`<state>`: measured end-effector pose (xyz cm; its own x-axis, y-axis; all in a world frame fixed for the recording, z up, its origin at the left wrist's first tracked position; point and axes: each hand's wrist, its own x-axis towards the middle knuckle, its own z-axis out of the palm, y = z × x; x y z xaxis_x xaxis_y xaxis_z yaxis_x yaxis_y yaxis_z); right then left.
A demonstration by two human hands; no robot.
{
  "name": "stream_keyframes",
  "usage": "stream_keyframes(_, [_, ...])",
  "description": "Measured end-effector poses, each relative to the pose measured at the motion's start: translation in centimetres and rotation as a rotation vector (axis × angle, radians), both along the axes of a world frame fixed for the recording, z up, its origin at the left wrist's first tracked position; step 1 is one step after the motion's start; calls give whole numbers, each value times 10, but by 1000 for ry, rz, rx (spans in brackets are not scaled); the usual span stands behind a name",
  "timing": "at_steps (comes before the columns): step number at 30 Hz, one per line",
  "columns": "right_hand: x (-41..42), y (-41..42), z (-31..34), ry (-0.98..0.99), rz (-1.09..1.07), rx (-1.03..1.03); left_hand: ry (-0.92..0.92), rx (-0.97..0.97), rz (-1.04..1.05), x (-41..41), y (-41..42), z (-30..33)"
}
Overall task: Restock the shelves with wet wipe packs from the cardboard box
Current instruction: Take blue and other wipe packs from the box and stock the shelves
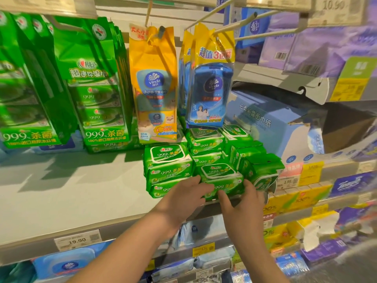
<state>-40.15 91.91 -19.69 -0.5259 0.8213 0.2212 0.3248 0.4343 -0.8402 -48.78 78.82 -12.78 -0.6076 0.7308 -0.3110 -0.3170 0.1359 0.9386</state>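
Note:
Several green wet wipe packs are stacked on the white shelf [61,190] right of its middle. The front pack [221,176] sits at the shelf's front edge. My left hand [183,199] lies against that pack's left side with fingers stretched out. My right hand [244,203] touches its front right corner, thumb and fingers around the lower edge. To the right, more green packs [257,160] stand tilted on their sides. Another stack [167,166] lies left of the front pack. The cardboard box is out of view.
Large green hanging multipacks [98,94] fill the left. Yellow [154,84] and blue [210,92] Vinda packs hang from hooks just above the stack. A pale blue tissue box [265,123] stands at right. Price tags line the shelf edge [77,241]; lower shelves hold blue, yellow and purple packs.

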Motion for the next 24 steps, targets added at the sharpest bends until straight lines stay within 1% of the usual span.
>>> stream_keyframes(2, [0,-1,-1,-16,-24,36,-74,102,-13,-2,-8,-7])
stream_keyframes(4, [0,-4,-4,10,-32,87,-137,172,66,-3,-18,-7])
stream_keyframes(5, [1,-5,-5,24,-13,152,-114,157,147,-5,-21,-6])
stream_keyframes(7, [0,-8,-6,21,65,364,99,124,272,-9,-34,-12])
stream_keyframes(8, [-2,-8,-8,14,95,477,208,134,356,-10,-41,-18])
stream_keyframes(9, [-5,-7,-10,7,103,556,260,191,454,-10,-48,-20])
stream_keyframes(11, [-12,-3,-11,4,83,608,350,277,648,-12,-56,-23])
stream_keyframes(13, [-18,0,-9,7,71,610,399,320,768,-18,-59,-25])
stream_keyframes(14, [-21,1,-9,12,76,611,409,335,796,-22,-59,-26])
stream_keyframes(16, [-26,5,-9,22,99,608,375,268,799,-30,-59,-29])
stream_keyframes(19, [-32,9,-9,5,150,563,281,91,682,-43,-60,-33])
stream_keyframes(22, [-38,11,-9,-34,183,516,195,63,552,-51,-57,-37])
stream_keyframes(24, [-41,12,-9,-37,181,495,158,65,510,-50,-55,-38])
